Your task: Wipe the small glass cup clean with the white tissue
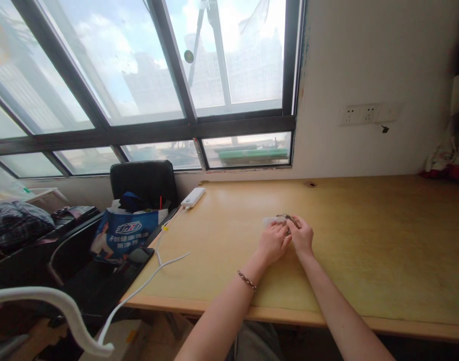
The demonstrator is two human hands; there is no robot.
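Right of centre, seemingly midway, unfinished.
Grasping small dark curved object (289, 217) in right hand (302, 237), thin white tissue (269, 221) in left hand (274, 242).

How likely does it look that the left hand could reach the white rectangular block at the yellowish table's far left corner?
Probably yes, with some stretching: no object shows between the left hand and the white rectangular block, though that hand is at a small whitish piece.
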